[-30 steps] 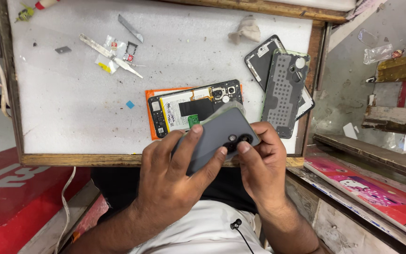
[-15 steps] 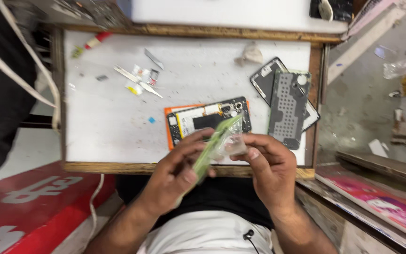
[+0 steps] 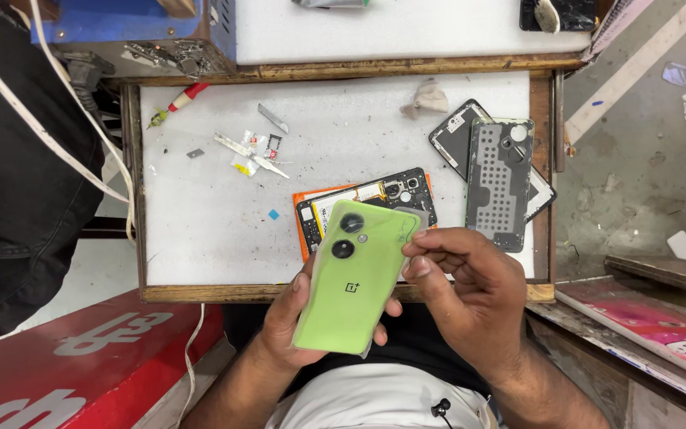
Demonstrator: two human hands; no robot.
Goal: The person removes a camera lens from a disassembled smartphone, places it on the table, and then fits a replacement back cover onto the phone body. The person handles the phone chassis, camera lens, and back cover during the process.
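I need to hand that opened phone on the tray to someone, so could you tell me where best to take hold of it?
Probably grip the opened phone by its two long edges, coming from above at its far end. It lies flat on the white tray with its internals facing up, so pinching the sides avoids them. Its near end is hidden behind the green back cover held in the left hand.

A phone repair workshop: the white wood-framed worktop (image 3: 200,238) carries an opened black phone body (image 3: 383,195), tweezers (image 3: 249,153) and a red-handled screwdriver (image 3: 176,103).
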